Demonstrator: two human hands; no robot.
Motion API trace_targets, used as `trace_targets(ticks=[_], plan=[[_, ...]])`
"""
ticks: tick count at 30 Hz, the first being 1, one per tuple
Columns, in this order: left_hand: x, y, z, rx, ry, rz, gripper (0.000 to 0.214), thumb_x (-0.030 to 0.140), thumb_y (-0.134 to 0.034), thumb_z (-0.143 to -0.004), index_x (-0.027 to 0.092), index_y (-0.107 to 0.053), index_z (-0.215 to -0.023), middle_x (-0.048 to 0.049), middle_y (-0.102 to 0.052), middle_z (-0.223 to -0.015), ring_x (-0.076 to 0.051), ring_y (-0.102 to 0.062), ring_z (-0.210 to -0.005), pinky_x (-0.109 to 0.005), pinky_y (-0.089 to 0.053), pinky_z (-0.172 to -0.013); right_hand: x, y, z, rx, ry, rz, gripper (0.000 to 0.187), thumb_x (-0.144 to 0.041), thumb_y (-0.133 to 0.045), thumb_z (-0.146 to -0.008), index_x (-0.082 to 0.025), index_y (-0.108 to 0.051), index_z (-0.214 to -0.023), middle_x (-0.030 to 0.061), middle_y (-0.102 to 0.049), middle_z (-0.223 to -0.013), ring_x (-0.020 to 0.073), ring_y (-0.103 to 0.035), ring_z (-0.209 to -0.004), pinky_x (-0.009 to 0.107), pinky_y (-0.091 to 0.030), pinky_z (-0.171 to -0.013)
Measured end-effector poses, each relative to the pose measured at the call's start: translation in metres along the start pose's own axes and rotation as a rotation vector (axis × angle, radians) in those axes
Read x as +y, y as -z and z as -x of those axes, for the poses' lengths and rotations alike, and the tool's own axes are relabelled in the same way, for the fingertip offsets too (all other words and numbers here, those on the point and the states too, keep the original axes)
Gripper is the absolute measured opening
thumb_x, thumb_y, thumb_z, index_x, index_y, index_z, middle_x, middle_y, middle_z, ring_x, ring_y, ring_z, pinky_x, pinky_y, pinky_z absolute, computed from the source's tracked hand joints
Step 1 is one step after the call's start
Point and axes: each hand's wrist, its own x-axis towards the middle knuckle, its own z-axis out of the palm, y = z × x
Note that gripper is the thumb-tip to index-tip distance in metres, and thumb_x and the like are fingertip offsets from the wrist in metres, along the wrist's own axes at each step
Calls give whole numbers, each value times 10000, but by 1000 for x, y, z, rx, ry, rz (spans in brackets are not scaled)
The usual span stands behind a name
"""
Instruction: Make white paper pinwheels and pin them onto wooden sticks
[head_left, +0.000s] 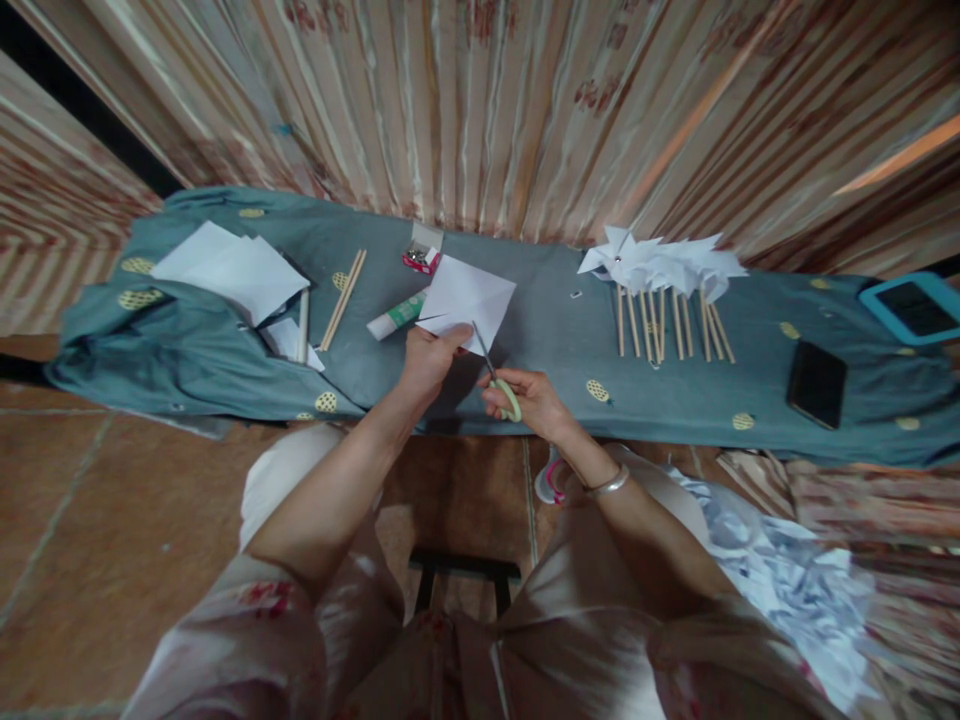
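Observation:
My left hand [433,358] pinches the near left side of a white square sheet of paper [474,295], thumb on top. Slits run in from its left corner, and faint creases show across it. In my right hand [529,398] is a pair of scissors [508,400] with pale green handles, the blades reaching the paper's near corner. Just left of the sheet lies a glue stick [397,316] with a green and white label, partly beneath the paper. Behind it stands a small open red box [421,255] holding shiny metal pieces.
White paper pinwheels [660,265] on wooden sticks lie at the right. A dark phone [817,384] and a blue-framed tablet [915,308] are farther right. Stacked white paper [229,265] and loose sticks [343,300] lie left. White paper scraps [795,590] fill the lower right.

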Motion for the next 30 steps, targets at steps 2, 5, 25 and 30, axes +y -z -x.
trace_targets(ticks=[2, 5, 25, 30], plan=[[1, 0, 0, -8, -3, 11, 258, 294, -778, -524, 151, -662, -706, -10, -669, -663, -142, -577, -571, -245, -463, -527, -1, -1, 0, 4, -9, -5, 481, -534, -878, -531, -187, -692, -808, -49, -624, -568, 73, -553, -500, 211, -461, -513], [2, -1, 2, -13, 4, 12, 255, 286, -778, -519, 151, -663, -703, -10, -671, -664, -138, -573, -565, -241, -460, -519, -3, -1, 0, 1, -17, -15, 478, -530, -884, -522, -189, -689, -794, -49, -624, -566, 76, -560, -508, 212, -464, -515], [-4, 0, 1, -63, 27, -8, 273, 290, -787, -516, 145, -653, -705, 3, -655, -648, -129, -569, -560, -232, -448, -513, -4, 1, 0, 23, 10, -6, 483, -559, -876, -514, -192, -695, -769, -58, -606, -534, 65, -541, -490, 199, -450, -499], [-3, -1, 2, -56, 34, 0, 285, 289, -785, -506, 137, -664, -715, -4, -661, -663, -131, -567, -569, -235, -448, -513, -6, -1, 0, 36, -9, -16, 492, -539, -897, -467, -189, -691, -746, -60, -601, -526, 64, -534, -477, 200, -439, -488]])
